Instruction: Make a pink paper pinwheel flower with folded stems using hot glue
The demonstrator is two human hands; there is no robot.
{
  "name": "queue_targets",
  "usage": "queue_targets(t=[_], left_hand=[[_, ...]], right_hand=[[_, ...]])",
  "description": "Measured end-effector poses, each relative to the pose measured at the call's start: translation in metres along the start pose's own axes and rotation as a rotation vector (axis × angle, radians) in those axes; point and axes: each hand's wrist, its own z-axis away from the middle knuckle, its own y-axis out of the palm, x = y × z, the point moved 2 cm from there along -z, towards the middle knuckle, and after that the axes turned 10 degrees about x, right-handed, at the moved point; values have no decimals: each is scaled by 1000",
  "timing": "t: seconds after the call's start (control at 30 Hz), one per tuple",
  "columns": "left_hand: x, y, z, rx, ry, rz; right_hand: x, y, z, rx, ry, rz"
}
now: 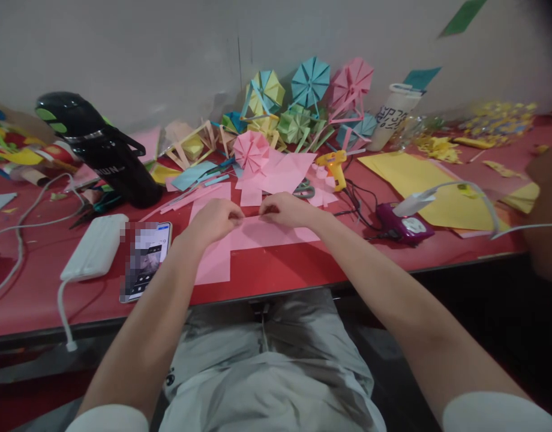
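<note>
My left hand (216, 219) and my right hand (285, 210) meet over a pink paper sheet (253, 235) lying flat on the red table (267, 273). Both hands have curled fingers pinching the sheet's upper edge, a thumb's width apart. A larger pink sheet (213, 258) lies underneath, reaching toward the table's front edge. More pink paper pieces (280, 171) and a folded pink paper wheel (251, 150) lie just beyond my hands.
A phone (145, 259) and white power bank (96, 246) lie left. A black flask (100, 147) stands behind them. A yellow glue gun (333, 165), purple device (404, 223), yellow sheets (415, 180) and paper wheels (309, 84) sit beyond. Another person's arm (548, 210) is at right.
</note>
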Motion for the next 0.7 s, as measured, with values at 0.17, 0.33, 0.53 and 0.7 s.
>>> queue_targets(t=[0.17, 0.33, 0.53, 0.7], left_hand=[[-5, -7, 6, 39, 1, -208], [-20, -7, 17, 109, -14, -494], [-28, -1, 25, 210, 67, -715], [-24, 6, 26, 161, 127, -834]], right_hand=[[-7, -12, 17, 61, 47, 236], [-12, -17, 32, 72, 130, 450], [-3, -19, 43, 89, 271, 621], [24, -11, 42, 120, 292, 770]])
